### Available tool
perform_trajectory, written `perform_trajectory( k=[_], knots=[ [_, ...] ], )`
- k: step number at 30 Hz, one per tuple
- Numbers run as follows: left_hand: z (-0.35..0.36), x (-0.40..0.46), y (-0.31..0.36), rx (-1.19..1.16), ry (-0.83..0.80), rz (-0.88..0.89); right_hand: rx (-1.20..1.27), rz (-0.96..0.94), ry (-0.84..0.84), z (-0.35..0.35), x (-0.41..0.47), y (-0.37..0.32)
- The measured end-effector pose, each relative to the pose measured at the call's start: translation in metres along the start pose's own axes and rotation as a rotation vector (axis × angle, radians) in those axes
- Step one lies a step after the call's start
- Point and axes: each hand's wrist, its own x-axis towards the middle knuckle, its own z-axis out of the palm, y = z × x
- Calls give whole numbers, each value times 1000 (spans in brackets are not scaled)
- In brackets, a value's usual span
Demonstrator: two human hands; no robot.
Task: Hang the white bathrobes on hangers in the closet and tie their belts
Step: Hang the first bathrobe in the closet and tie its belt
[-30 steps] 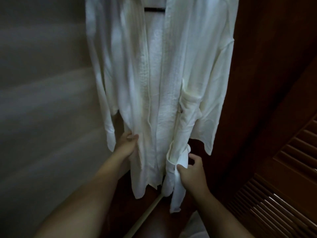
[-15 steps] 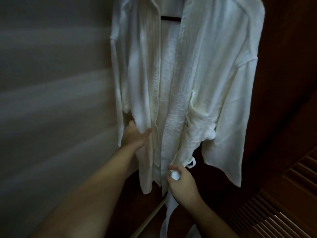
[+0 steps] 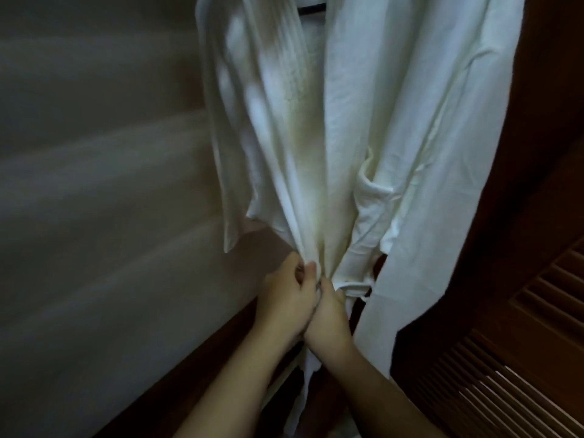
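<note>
1. Already hung, the white bathrobe [image 3: 363, 121] dropped from its hanger [image 3: 311, 9] straight above both hands.
2. Left hand [image 3: 284, 298] pinched the gathered front panels; right hand [image 3: 328, 317], touching it, curled round the belt [image 3: 352, 286].
3. Keeping the panels bunched while drawing the belt snug would probably have tied best.

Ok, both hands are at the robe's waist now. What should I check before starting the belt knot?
1. Bathrobe on the hanger: ok, it hangs from the dark bar.
2. Front panels gathered together: ok, bunched at the waist.
3. Left hand gripping the fabric: ok.
4. Right hand on the belt: cannot tell, fingers hidden.
5. Both belt ends free: cannot tell, one strip hangs below the hands.
</note>
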Motion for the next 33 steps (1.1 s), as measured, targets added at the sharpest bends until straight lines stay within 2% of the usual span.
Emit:
perform_trajectory(
  k=[3,7,8,9,11,13,14,18,21,22,25,27,31,33],
  knots=[
    [-1,-18,-5,-58,0,78,-57,7,60,-2,1,2],
    [-14,-10,-59,-284,215,-122,-12,-30,43,-10,1,9],
    [-16,-5,-76,-324,221,-188,4,-38,20,-13,-1,7],
    [-20,-1,-87,-330,181,-263,21,-42,2,-14,-2,7],
    [-23,11,-111,-215,-28,-321,37,-26,-28,-15,-6,7],
    [-21,18,-129,-132,-224,-226,37,-8,-53,-15,-11,6],
    [-19,18,-133,-162,-279,-176,38,0,-55,-15,-12,6],
    [-20,6,-127,-318,-258,-85,158,-32,-117,-17,-16,3],
    [-17,-4,-120,-304,-364,-160,239,-16,-187,-18,-17,2],
    [-16,-10,-119,-259,-350,-204,247,-16,-188,-17,-18,3],
    [-8,-25,-128,-198,-106,-338,223,-17,-176,-16,-18,6],
    [-10,-35,-132,-122,-46,-382,171,-20,-183,-17,-18,9],
    [-20,-62,-150,-144,-208,-435,153,37,-216,-24,-23,9],
    [-20,-81,-166,-267,-177,-525,215,64,-185,-26,-26,10]
  ],
)
